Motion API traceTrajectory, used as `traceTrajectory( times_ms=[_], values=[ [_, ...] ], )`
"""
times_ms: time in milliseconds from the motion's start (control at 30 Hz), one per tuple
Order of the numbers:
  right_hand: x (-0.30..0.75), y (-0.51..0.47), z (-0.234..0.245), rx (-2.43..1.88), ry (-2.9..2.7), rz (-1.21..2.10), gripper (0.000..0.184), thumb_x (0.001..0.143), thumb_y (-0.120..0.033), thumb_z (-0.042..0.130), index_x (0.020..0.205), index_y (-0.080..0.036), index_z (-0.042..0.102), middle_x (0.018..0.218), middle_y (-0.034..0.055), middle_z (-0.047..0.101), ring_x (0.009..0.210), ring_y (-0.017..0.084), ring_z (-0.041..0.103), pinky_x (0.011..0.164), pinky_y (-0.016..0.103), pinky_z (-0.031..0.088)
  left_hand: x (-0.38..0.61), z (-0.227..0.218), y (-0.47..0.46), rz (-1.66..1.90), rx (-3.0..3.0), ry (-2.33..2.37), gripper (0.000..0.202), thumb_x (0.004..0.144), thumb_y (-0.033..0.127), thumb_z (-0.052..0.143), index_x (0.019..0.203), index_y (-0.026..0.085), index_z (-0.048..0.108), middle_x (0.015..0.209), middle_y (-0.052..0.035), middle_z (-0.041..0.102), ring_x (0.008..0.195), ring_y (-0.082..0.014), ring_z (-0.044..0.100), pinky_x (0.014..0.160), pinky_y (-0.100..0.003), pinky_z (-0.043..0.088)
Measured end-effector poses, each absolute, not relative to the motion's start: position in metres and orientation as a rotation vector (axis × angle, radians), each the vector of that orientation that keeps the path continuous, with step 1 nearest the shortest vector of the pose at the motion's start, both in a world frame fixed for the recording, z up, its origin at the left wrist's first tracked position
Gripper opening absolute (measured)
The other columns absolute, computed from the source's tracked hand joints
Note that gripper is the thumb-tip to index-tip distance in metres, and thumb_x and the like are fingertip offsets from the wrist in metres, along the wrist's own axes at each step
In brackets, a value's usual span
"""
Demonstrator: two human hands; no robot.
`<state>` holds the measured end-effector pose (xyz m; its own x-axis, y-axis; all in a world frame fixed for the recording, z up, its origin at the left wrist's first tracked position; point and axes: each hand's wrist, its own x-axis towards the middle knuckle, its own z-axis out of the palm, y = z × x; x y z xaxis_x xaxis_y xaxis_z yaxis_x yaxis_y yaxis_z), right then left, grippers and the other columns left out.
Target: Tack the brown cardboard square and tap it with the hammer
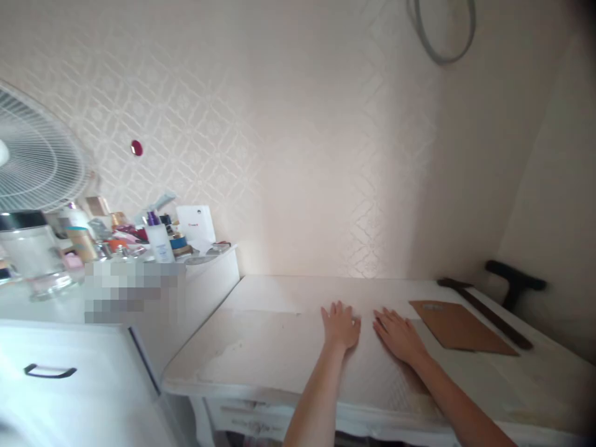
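My left hand (pixel 340 325) lies flat, palm down, on the white desk top (pixel 261 347), fingers stretched toward the wall. Just to its right my right hand (pixel 397 334) rests the same way, fingers spread and holding nothing. The two hands are a small gap apart near the middle of the desk. A brown clipboard (pixel 459 327) lies a little to the right of my right hand, not touched by it.
A dark long-handled tool (pixel 488 313) lies beyond the clipboard by the right wall. At left stands a taller white cabinet (pixel 93 366) crowded with cosmetic bottles (pixel 158 239), a glass jar (pixel 32 257) and a white fan (pixel 32 155).
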<state>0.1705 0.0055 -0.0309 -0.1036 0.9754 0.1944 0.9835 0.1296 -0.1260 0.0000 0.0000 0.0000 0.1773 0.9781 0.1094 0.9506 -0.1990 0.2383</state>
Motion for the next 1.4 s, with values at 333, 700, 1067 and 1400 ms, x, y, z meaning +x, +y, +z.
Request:
traceTrajectory(
  times_ms=[333,700,1067,1400],
  values=[
    [0.170,0.004,-0.033,-1.945,-2.179,-0.050,0.053,0.092,-0.041,0.023,0.136,-0.020,0.043,0.145,0.0097,0.037,0.134,0.026,0.029,0.106,0.050,0.023,0.000,0.004,-0.006,0.316,2.315,1.907,0.058,0.092,0.047,0.014,0.139,0.021,0.035,0.150,-0.0116,0.026,0.138,-0.0279,0.020,0.110,-0.056,0.009],
    [0.166,-0.003,-0.030,-1.936,-2.216,-0.054,0.053,0.091,-0.039,0.024,0.135,-0.019,0.045,0.144,0.0102,0.038,0.133,0.027,0.031,0.106,0.050,0.024,-0.002,0.012,-0.017,0.270,2.307,1.900,0.058,0.092,0.046,0.014,0.140,0.022,0.034,0.150,-0.0088,0.026,0.139,-0.0254,0.019,0.112,-0.051,0.010],
    [0.272,-0.031,-0.031,-2.299,-1.973,-0.470,0.058,0.089,-0.041,0.022,0.125,-0.009,0.054,0.130,0.0189,0.052,0.117,0.035,0.049,0.102,0.057,0.024,-0.004,0.005,-0.016,0.313,2.287,1.872,0.057,0.092,0.044,0.015,0.140,0.021,0.035,0.150,-0.0095,0.026,0.139,-0.0261,0.019,0.112,-0.051,0.010],
    [0.166,-0.040,-0.022,-1.860,-2.302,-0.294,0.062,0.089,-0.048,0.028,0.126,-0.006,0.054,0.131,0.0200,0.051,0.123,0.034,0.043,0.105,0.049,0.025,-0.034,0.008,-0.019,0.473,2.108,1.831,0.051,0.089,0.036,0.032,0.139,0.025,0.037,0.148,-0.0020,0.033,0.137,-0.0179,0.026,0.115,-0.041,0.014]
  ],
)
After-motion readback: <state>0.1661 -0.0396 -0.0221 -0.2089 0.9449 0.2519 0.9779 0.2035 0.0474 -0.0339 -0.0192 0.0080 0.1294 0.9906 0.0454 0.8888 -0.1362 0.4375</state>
